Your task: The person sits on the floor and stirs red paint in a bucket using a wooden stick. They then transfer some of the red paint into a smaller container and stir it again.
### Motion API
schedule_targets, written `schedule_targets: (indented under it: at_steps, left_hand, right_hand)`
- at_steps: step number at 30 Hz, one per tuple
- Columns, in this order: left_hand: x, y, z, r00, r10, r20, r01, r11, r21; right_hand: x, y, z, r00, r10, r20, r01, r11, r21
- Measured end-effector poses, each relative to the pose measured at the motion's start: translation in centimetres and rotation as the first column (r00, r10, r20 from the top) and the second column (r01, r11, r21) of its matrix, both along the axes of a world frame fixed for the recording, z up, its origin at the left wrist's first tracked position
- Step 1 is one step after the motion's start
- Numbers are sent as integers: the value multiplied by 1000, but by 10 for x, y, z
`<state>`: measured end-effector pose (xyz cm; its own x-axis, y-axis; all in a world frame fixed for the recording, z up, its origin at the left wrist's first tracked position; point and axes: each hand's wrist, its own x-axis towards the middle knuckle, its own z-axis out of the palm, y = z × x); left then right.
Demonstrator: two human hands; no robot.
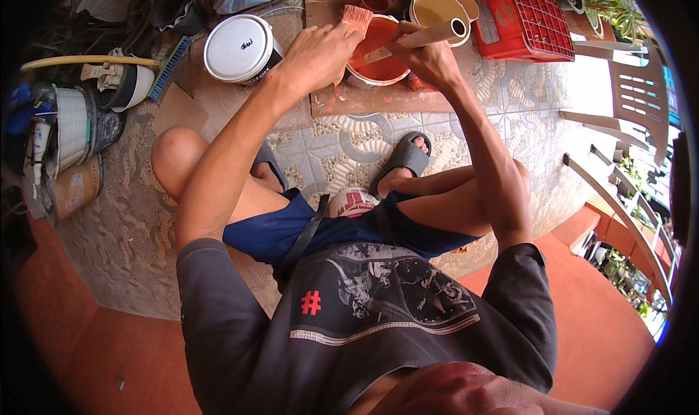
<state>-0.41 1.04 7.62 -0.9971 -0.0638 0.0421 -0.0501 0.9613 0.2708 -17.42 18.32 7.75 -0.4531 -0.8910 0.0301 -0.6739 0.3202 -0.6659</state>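
Surroundings: white lidded bucket [237,47] left, tan-filled bucket [440,1] behind, red crate [520,28] right
Red-paint bucket [380,30]: between the 2 hands
Left hand [314,52]: curled round the paintbrush [357,17], handle hidden
Right hand [431,58]: gripping a slanted tube [435,33]
Arms: reaching forward past both knees

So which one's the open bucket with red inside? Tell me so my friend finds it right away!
Find the red crate near the top right, then go left past the tan-filled bucket. Between the left hand and right hand is a round bucket. Its inside is red-orange, unlike the tan one, and it's wider than the little reddish pot behind it.
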Motion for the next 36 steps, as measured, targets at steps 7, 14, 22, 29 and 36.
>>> schedule_targets:
  at_steps: [7, 14, 22, 29, 36]
  left_hand:
    - [1, 0, 0, 1000, 7, 5, -7, 1000, 0]
    - [-1, 2, 0, 1000, 9, 17, -9, 1000, 17]
    - [-1, 1, 0, 1000, 1, 5, -1, 1000, -7]
    - [0, 1, -1, 1000, 1, 6, -1, 1000, 6]
    - [0, 1, -1, 1000, 1, 9, 0, 1000, -8]
  right_hand:
    - [-8, -1, -5, 978, -40, -205, 94, 959, 266]
    - [-3, -1, -1, 999, -40, -6, 40, 999, 4]
    - [-1, 0, 3, 999, 7, -36, -6, 1000, 22]
    - [-4, 1, -4, 986, -58, -155, 79, 988, 133]
    - [-5, 0, -5, 999, -32, -37, 33, 999, 27]
